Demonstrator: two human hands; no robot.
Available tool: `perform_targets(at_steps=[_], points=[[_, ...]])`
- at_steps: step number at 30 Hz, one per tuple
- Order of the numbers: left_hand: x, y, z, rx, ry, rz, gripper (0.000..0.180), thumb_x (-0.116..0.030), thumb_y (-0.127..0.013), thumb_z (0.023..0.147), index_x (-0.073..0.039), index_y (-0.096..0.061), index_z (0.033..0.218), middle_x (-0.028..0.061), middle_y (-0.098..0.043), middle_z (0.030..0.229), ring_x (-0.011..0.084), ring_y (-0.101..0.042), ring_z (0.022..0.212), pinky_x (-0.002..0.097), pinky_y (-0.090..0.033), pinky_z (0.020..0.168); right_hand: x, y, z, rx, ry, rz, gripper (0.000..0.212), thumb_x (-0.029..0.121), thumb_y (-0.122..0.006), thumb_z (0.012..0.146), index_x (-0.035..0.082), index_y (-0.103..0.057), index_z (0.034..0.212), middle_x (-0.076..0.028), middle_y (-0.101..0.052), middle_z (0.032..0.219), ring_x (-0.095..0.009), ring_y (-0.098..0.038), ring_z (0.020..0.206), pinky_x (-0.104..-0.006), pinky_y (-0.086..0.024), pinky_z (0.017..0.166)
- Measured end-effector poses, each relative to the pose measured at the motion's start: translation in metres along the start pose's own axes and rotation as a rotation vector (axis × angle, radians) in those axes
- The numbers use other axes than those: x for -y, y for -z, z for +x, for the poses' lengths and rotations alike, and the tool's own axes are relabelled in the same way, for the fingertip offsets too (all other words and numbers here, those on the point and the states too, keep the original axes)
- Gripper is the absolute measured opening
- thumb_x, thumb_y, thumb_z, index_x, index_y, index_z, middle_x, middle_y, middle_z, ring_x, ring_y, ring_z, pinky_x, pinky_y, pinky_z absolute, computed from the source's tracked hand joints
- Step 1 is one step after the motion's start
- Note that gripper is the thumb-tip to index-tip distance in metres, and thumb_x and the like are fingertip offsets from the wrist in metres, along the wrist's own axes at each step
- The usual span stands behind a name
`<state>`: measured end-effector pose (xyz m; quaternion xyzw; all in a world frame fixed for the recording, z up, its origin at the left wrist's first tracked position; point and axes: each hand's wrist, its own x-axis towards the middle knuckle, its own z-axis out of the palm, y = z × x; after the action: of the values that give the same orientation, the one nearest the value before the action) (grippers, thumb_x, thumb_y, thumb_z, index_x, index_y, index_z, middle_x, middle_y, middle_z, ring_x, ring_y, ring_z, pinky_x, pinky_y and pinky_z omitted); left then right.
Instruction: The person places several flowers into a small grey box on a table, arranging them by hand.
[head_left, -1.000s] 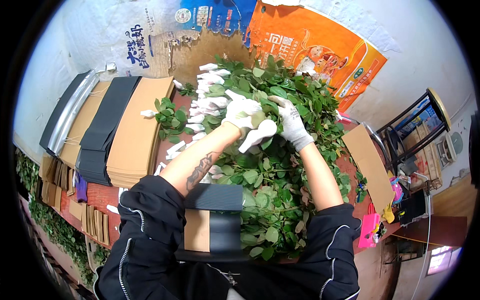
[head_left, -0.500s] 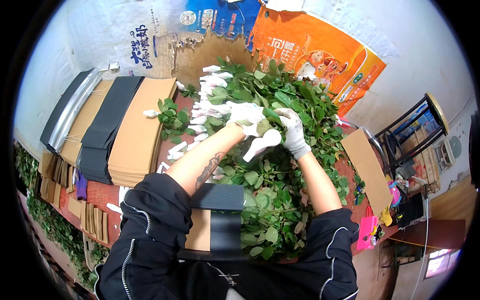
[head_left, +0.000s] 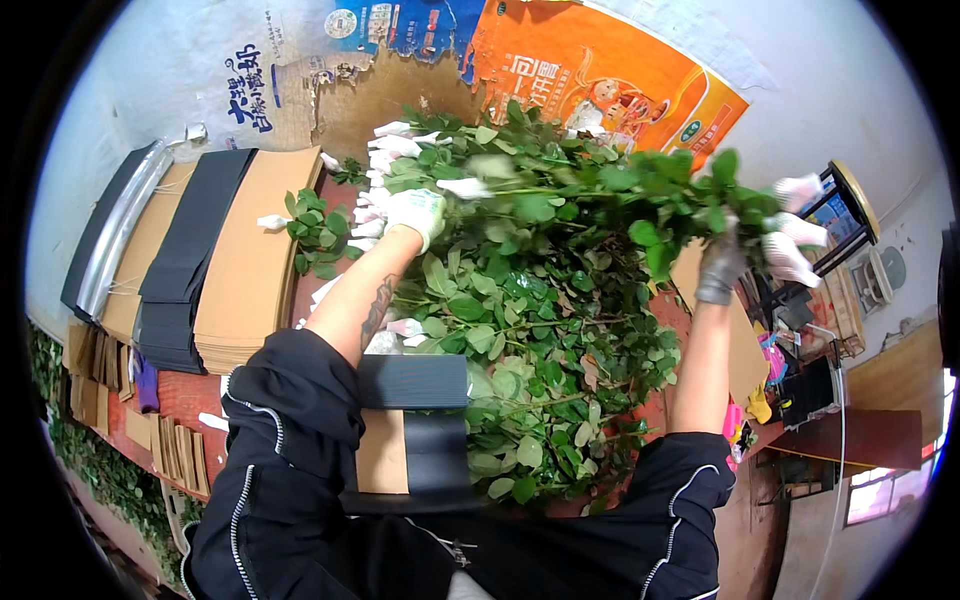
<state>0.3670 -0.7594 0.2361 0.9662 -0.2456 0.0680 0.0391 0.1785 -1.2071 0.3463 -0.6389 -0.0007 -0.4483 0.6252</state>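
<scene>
My right hand (head_left: 722, 262), in a grey-white glove, is closed around a bunch of leafy flower stems (head_left: 665, 205) lifted above the right side of the pile. White-wrapped flower heads (head_left: 795, 230) stick out of this bunch to the right. My left hand (head_left: 418, 214), in a white glove, is over the left edge of the leafy flower pile (head_left: 540, 320), beside a row of wrapped heads (head_left: 372, 205). One more wrapped head (head_left: 462, 188), slightly blurred, lies just right of its fingers. Whether those fingers grip anything is hidden.
Left of the pile stand stacks of tan cardboard sheets (head_left: 258, 255) and black sheets (head_left: 195, 260). A small leafy flower (head_left: 312, 232) lies beside them. Black corrugated card (head_left: 412, 381) rests in front of me. On the right are a cardboard piece (head_left: 745, 345) and a black-framed stool (head_left: 850, 215).
My right hand has swung right with the bunch, away from my left hand. My left hand has moved left to the row of wrapped heads. The view has shifted slightly.
</scene>
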Motion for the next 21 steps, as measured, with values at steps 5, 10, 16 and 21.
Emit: perform_targets(at_steps=[5,10,16,21], points=[[-0.011,0.015,-0.015,0.073,-0.040,-0.310,0.076,-0.021,-0.057,0.081,-0.008,-0.032,0.152,0.0235,-0.066,0.121,0.0393,-0.064,0.109,0.0454,-0.050,0.093,0.035,-0.036,0.005,-0.059,0.034,0.380,0.026,0.016,-0.071,0.090,0.005,-0.064,0.112,-0.003,-0.063,0.109,-0.014,-0.059,0.091,-0.0295,-0.050,0.081],[-0.033,0.062,-0.034,0.096,-0.273,-0.556,0.102,-0.030,-0.072,0.075,-0.003,-0.013,0.154,0.0283,-0.031,0.148,0.0378,-0.042,0.130,0.0407,-0.039,0.105,0.071,-0.154,-0.032,0.078,0.437,-0.078,0.020,0.012,-0.068,0.091,0.005,-0.062,0.109,-0.003,-0.062,0.105,-0.014,-0.058,0.093,-0.0303,-0.051,0.084],[-0.077,0.061,-0.065,0.290,-0.173,-1.437,0.152,-0.036,-0.092,0.067,-0.002,0.031,0.149,0.0286,-0.001,0.163,0.0331,-0.008,0.152,0.0406,-0.018,0.122,0.048,-0.196,-0.021,0.051,0.343,0.193,0.021,0.007,-0.068,0.088,0.005,-0.059,0.107,-0.003,-0.061,0.102,-0.015,-0.057,0.094,-0.0318,-0.050,0.087],[-0.084,0.066,-0.026,0.031,-0.182,-1.948,0.094,-0.034,-0.070,0.093,-0.004,-0.005,0.154,0.0158,-0.046,0.147,0.0205,-0.044,0.136,0.0349,-0.038,0.111,0.057,-0.213,-0.059,0.106,0.608,-0.396,0.036,0.012,-0.069,0.081,0.001,-0.058,0.114,-0.009,-0.064,0.103,-0.020,-0.062,0.096,-0.0342,-0.051,0.089]])
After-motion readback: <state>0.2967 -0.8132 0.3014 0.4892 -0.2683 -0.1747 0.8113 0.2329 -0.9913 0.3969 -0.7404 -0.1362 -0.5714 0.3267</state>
